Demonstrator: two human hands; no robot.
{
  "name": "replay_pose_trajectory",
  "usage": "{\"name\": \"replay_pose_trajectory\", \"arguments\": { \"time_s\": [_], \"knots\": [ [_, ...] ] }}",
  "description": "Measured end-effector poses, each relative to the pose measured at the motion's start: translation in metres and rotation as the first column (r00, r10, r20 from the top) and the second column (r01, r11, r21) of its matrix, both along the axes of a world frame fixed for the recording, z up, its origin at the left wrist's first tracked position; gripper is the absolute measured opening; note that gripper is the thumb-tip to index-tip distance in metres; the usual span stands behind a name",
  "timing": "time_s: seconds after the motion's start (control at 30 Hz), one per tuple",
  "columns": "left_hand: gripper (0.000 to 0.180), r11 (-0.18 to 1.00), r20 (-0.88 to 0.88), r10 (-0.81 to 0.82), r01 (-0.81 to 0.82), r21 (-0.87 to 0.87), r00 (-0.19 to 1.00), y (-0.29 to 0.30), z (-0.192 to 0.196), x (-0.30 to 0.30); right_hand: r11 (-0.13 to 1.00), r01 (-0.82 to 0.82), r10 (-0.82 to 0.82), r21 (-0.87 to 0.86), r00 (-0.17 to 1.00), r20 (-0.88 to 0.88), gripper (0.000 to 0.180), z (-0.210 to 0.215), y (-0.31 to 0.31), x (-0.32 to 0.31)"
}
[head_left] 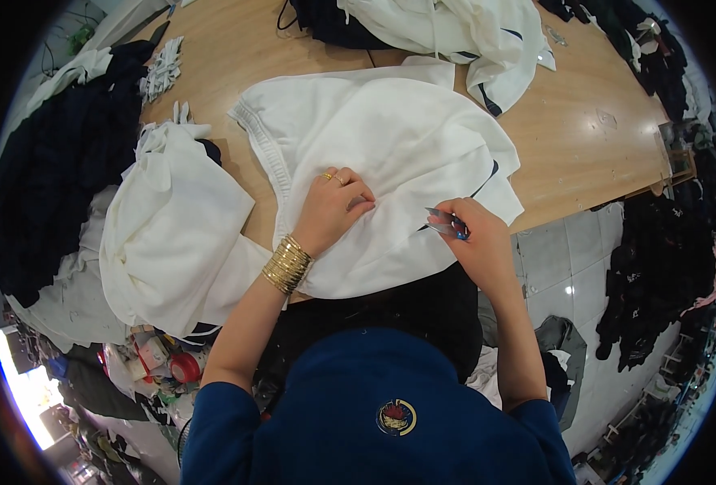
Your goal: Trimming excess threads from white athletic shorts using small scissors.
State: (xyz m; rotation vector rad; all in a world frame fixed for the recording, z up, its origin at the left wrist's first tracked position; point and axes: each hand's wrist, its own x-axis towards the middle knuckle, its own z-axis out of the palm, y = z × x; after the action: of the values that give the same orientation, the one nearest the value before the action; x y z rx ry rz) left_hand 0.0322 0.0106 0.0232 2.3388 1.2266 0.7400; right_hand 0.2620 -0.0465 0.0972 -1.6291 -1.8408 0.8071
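Observation:
White pants (pixel 406 121) with a gathered elastic waistband and dark navy inserts lie spread on the wooden table in front of me. My left hand (pixel 335 208) rests on their middle, fingers curled and thumb and forefinger pinching the cloth. To its right, my right hand (pixel 481 234) grips a pair of small metal thread snips (pixel 443 224). The blades point left, just above the fabric and apart from my left hand. Whether a loose thread lies between the hands is too small to tell.
More white garments (pixel 172 226) are heaped at the left, beside a dark navy pile (pixel 67 162). Other white and navy clothes (pixel 455 28) lie at the table's far side. A bundle of white strips (pixel 162 69) sits far left. Dark clothing (pixel 657 275) hangs or lies at the right.

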Motion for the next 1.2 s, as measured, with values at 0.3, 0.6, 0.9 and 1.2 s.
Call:
{"name": "replay_pose_trajectory", "arguments": {
  "time_s": [0.3,0.6,0.9,1.2],
  "knots": [
    [0.009,0.998,0.107,0.057,-0.052,-0.044,0.993,0.002,-0.002,0.002,0.996,-0.076,0.071,0.038,0.99,0.122,0.019,-0.013,0.015,-0.028],
    [0.01,0.978,0.204,0.124,-0.085,-0.189,0.971,-0.006,0.005,0.0,0.995,-0.057,0.066,-0.076,0.99,0.122,0.024,-0.04,0.024,-0.041],
    [0.014,0.885,0.39,0.303,-0.105,-0.453,0.87,-0.016,0.025,0.001,0.97,-0.158,0.077,0.183,0.919,0.387,0.029,-0.031,0.022,-0.042],
    [0.014,0.923,0.374,0.259,-0.115,-0.366,0.891,-0.019,0.03,0.002,0.958,-0.194,0.081,0.209,0.888,0.452,0.026,-0.024,0.023,-0.047]
  ]
}}
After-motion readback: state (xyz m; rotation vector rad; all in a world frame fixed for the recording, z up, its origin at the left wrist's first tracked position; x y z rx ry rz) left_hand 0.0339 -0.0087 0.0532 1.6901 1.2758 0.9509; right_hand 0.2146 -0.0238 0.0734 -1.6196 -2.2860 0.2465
